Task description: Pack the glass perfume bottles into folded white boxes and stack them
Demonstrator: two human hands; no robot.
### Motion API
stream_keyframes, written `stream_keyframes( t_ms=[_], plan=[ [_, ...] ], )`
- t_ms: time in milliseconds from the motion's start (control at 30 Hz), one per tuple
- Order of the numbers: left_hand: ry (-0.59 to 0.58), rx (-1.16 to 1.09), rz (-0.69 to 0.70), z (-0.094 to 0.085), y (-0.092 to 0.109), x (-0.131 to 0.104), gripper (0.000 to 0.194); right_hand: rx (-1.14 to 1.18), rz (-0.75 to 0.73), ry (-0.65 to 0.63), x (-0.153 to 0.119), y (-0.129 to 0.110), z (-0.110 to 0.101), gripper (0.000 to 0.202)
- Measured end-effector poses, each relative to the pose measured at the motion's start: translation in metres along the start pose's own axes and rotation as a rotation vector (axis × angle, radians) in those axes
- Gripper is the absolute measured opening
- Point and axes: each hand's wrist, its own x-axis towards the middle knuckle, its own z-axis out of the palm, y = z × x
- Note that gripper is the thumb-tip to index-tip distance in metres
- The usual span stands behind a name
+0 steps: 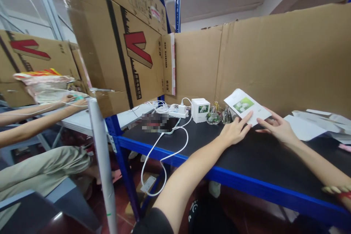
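Both my hands hold a white folding carton point(257, 109) with a green picture of white flowers, tilted above the black tabletop. My left hand point(236, 131) grips its lower edge, with the fingers over the printed face. At the carton's right end, my right hand point(279, 128) has it between thumb and fingers. Just left of the carton stand glass bottles, a round faceted one point(213, 118) and a slimmer one point(226, 117) partly hidden by the carton and my left hand. Beside them is an upright white box point(197, 112) bearing a similar flower picture.
A phone point(173, 123) with a white cable point(187, 140) lies left, near a power strip point(181, 111). Flat white cartons point(304, 127) are piled at the right. Cardboard panels point(197, 62) wall the blue-edged table point(233, 179). A co-worker's arms point(41, 119) reach over another table.
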Motion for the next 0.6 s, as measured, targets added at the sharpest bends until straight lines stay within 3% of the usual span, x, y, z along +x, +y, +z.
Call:
stream_keyframes(
  t_ms=[167,367,500,600],
  plan=[
    [0.021,0.019,-0.015,-0.011,0.007,-0.016,0.048,0.026,0.047,0.068,-0.018,-0.014,0.014,0.056],
    [0.061,-0.011,0.018,-0.014,0.018,-0.037,0.05,0.032,0.058,0.039,-0.042,-0.024,0.019,0.051],
    [0.16,-0.197,-0.056,-0.012,0.026,-0.052,0.048,0.066,0.071,0.027,-0.056,-0.019,0.025,0.04],
    [0.304,-0.433,-0.203,-0.01,0.03,-0.058,0.059,0.115,0.103,0.031,-0.063,-0.015,0.036,0.035]
  ],
)
